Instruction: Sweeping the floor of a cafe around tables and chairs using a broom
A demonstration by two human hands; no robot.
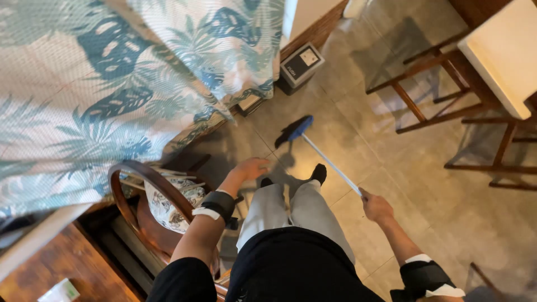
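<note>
A broom (313,142) with a blue head and pale handle is gripped by the right hand (375,206), closed round the handle's top end; its bristles are rested on the tiled floor (358,112) near the leaf-print curtain (112,84). The left hand (250,168) is held open, fingers loose, just beside a round wooden chair (151,212).

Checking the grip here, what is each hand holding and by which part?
The right hand grips the broom at the top end of its pale handle. The left hand holds nothing.
</note>
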